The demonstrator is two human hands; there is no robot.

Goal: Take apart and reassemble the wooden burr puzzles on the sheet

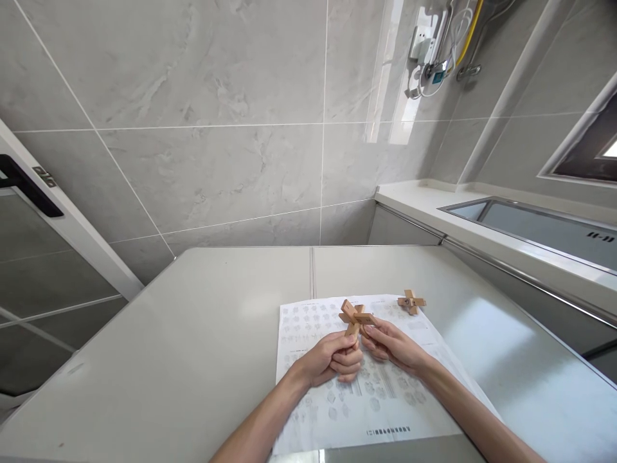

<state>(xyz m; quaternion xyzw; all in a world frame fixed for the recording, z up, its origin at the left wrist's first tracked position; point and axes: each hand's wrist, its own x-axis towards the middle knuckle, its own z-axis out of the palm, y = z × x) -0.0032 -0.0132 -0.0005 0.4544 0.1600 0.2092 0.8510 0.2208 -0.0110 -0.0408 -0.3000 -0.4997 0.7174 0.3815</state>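
Note:
Held above a printed sheet is a wooden interlocking puzzle, made of crossed notched sticks. My left hand closes its fingers round the puzzle's lower stick. At the other side, my right hand pinches the end of a stick that points right. The sheet lies flat under both hands and carries rows of small grey diagrams. A second wooden puzzle piece assembly, shaped like a cross, rests at the sheet's upper right corner. Some of the held sticks are hidden behind my fingers.
The pale table has a seam running across it near the middle. A white counter with a sink stands to the right. On the left is a door with a black handle. Sockets and pipes sit on the tiled wall.

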